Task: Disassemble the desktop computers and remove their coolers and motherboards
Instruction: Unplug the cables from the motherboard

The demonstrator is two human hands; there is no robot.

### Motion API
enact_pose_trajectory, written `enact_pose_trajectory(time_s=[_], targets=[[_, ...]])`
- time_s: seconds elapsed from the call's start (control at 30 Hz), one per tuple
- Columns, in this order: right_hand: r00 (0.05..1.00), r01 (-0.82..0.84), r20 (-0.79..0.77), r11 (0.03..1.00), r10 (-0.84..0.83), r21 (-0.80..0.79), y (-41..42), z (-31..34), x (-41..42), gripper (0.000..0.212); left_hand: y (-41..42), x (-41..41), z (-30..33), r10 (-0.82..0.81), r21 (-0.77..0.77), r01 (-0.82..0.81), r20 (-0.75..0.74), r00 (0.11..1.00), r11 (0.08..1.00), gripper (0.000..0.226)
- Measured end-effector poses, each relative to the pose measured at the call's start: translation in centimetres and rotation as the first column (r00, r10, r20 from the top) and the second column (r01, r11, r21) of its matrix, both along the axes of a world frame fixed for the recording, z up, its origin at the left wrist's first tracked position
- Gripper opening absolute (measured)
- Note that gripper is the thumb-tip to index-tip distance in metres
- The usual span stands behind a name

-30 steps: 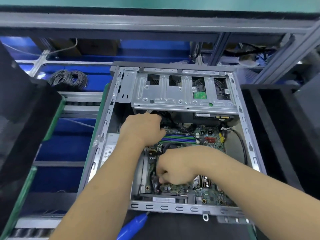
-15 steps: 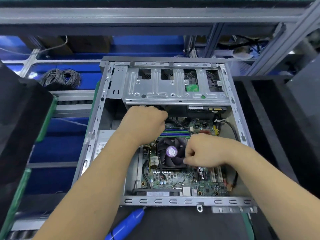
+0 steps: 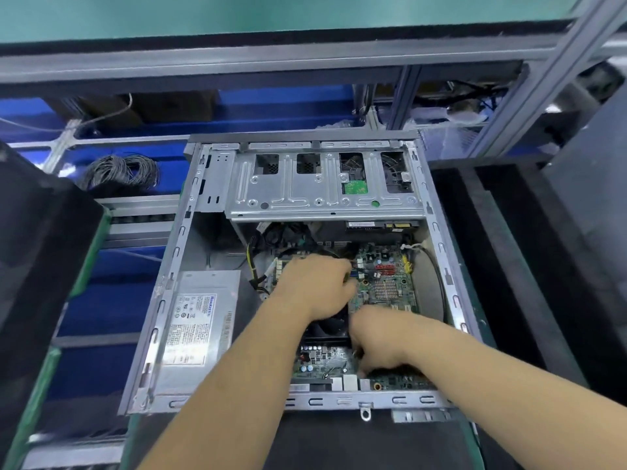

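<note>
Head view, one open desktop case (image 3: pixel 190 252) lying flat at frame centre, side panel off, grey steel walls all round.

Contents, upper part: silver drive cage (image 3: pixel 322 188) across the top of the case, with four cut-outs and a small green board showing through one.

Contents, left: power supply (image 3: pixel 195 329), grey box with a white label, against the left wall.

Contents, centre and right: green motherboard (image 3: pixel 386 290) on the case floor, mostly exposed at the right; black cooler (image 3: pixel 330 325) at mid-board, largely hidden between the two hands. Bundle of black and yellow cables (image 3: pixel 258 262) just left of the board.

Left hand (image 3: pixel 315 283): lies over the upper edge of the cooler, fingers curled downward toward the board's connectors; whether it grips anything I cannot tell.

Right hand (image 3: pixel 380 340): lower right of the cooler, fingers bent down onto the board near its lower edge; what they pinch, if anything, I cannot tell.

Surroundings: coil of grey wire (image 3: pixel 122 171) at upper left on blue shelving; dark panel (image 3: pixel 37 266) at far left; black trays (image 3: pixel 509 266) at right.
</note>
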State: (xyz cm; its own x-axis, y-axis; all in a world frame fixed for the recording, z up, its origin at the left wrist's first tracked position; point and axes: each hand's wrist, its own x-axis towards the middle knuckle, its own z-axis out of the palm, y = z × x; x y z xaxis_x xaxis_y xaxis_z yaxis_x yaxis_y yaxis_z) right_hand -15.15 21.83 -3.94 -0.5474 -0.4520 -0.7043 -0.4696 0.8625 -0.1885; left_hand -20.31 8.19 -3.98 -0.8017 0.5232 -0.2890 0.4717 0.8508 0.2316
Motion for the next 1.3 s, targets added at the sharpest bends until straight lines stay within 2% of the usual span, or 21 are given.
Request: enact_pose_trajectory(time_s=[0.07,0.13,0.23,0.33,0.43,0.53,0.73,1.0,1.1,1.3], targets=[[0.991,-0.107,-0.081,0.994,0.109,0.031,-0.2,-0.1,0.7,0.010,-1.0,-0.7,-0.4,0.035,0.114,-0.047,0.102,0.994,0.992,0.029],[0.971,-0.207,-0.105,0.975,0.215,0.081,-0.5,0.1,1.2,0.016,-1.8,-1.4,-0.8,0.069,0.148,-0.092,0.157,0.985,0.985,0.028],[0.922,-0.353,-0.125,0.928,0.367,0.122,-0.9,0.4,1.4,0.019,-1.7,-1.8,-1.2,0.044,0.080,-0.055,0.131,0.990,0.995,0.035],[0.880,-0.431,-0.128,0.883,0.457,0.185,-1.1,0.3,1.6,0.022,-1.2,-2.0,-1.4,0.034,0.044,-0.047,0.272,0.962,0.998,0.045],[0.880,-0.434,-0.078,0.860,0.468,0.270,-1.0,-0.2,1.7,0.028,-1.3,-2.1,-1.3,0.072,0.009,-0.082,0.392,0.917,0.997,0.058],[0.886,-0.427,-0.043,0.850,0.461,0.310,-1.3,-0.3,1.8,0.028,-1.2,-2.0,-1.4,0.098,-0.048,-0.086,0.375,0.922,0.995,0.063],[0.912,-0.394,-0.013,0.885,0.410,0.248,-1.2,0.2,1.5,0.022,-1.1,-2.1,-1.4,0.122,-0.061,-0.107,0.396,0.910,0.992,0.058],[0.858,-0.481,-0.087,0.851,0.506,0.209,-1.1,0.4,1.8,0.019,-1.2,-2.1,-1.2,0.139,-0.063,-0.124,0.404,0.904,0.990,0.063],[0.864,-0.461,-0.096,0.854,0.494,0.242,-1.1,0.3,1.9,0.020,-1.3,-2.1,-1.3,0.131,-0.068,-0.113,0.386,0.913,0.991,0.065],[0.853,-0.493,-0.002,0.806,0.522,0.327,-1.4,-0.2,2.0,0.027,-1.2,-2.2,-1.1,0.093,-0.068,-0.073,0.379,0.921,0.995,0.065]])
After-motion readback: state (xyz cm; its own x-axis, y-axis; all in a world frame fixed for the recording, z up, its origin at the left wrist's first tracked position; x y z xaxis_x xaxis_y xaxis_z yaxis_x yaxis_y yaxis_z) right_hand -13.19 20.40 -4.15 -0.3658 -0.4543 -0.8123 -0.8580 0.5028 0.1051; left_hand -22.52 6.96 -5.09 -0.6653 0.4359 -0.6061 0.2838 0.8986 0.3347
